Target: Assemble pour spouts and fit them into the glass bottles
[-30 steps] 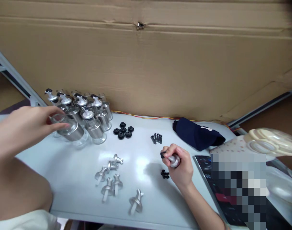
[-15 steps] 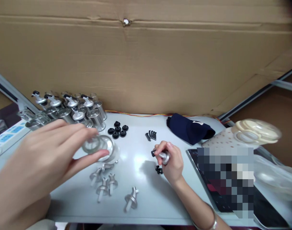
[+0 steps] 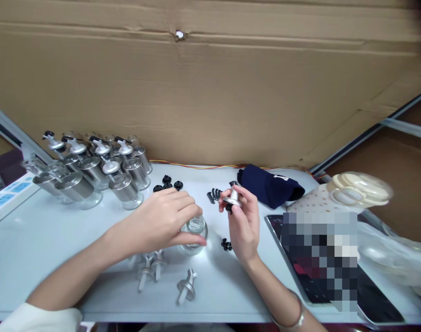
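Note:
My left hand (image 3: 162,221) is wrapped around a glass bottle (image 3: 194,246) with an open mouth, in the middle of the table. In my right hand (image 3: 244,226) is a silver pour spout (image 3: 234,196) with a black tip and a black stopper underneath, held upright between fingers and thumb. Several loose silver spouts (image 3: 187,288) with pale stems lie near the front edge, some partly behind my left forearm. Black stoppers (image 3: 166,179) sit beyond my left hand, which partly covers them. Small black clips (image 3: 214,195) and a cluster of small black parts (image 3: 226,244) lie beside my right hand.
Several steel-sleeved glass bottles (image 3: 125,189), some with spouts fitted, stand at the back left beside a power strip (image 3: 10,196). To the right are a navy cap (image 3: 266,184), a dotted tumbler (image 3: 310,198) and a tablet (image 3: 379,295). Cardboard (image 3: 210,101) walls the back.
My left hand has carried the bottle rightward to the middle of the table. My right hand has moved slightly away from me and turned the spout, so its black stopper shows.

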Action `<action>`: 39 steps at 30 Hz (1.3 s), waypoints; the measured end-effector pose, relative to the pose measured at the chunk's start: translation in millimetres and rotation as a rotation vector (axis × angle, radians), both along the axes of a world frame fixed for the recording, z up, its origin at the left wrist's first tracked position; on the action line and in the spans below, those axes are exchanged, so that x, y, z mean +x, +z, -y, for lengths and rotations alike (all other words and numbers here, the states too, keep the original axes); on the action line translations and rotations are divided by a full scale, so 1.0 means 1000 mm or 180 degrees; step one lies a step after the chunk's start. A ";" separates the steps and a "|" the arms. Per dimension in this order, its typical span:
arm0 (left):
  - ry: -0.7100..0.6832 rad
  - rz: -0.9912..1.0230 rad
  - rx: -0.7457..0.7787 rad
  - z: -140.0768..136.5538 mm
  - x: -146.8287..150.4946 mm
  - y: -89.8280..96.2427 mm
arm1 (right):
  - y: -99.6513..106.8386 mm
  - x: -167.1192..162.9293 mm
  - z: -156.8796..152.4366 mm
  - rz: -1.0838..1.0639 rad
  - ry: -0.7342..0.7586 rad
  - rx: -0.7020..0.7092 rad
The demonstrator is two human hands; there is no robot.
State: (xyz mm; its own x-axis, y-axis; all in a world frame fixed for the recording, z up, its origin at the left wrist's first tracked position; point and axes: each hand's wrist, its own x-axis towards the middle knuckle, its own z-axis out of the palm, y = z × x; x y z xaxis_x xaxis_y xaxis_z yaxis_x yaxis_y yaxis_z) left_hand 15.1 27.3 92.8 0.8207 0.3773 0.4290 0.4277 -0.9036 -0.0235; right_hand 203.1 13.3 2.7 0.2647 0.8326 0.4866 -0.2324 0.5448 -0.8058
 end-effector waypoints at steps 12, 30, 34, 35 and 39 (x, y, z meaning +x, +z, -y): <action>-0.0515 0.1635 -0.4208 -0.005 0.019 -0.047 | 0.023 -0.003 0.012 0.1819 0.0387 0.1165; -0.1162 0.1635 -0.4067 -0.007 0.015 -0.056 | 0.028 -0.004 0.011 0.2518 0.0383 0.1431; -0.0773 0.2017 -0.4115 -0.003 0.019 -0.061 | 0.029 -0.003 0.009 0.2513 0.0393 0.1494; -0.0661 0.2072 -0.4109 -0.002 0.021 -0.062 | 0.029 -0.003 0.010 0.2503 0.0386 0.1501; -0.0455 0.2107 -0.3885 0.001 0.026 -0.064 | 0.028 -0.005 0.010 0.2483 0.0258 0.1645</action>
State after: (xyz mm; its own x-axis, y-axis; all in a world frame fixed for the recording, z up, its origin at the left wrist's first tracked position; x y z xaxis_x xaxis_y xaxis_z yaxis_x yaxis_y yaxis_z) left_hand 41.2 26.4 28.6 0.6598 0.7207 0.2126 -0.0468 -0.2429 0.9689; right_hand 198.4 3.1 30.7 -0.3416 0.4653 0.8166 0.2186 0.8844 -0.4124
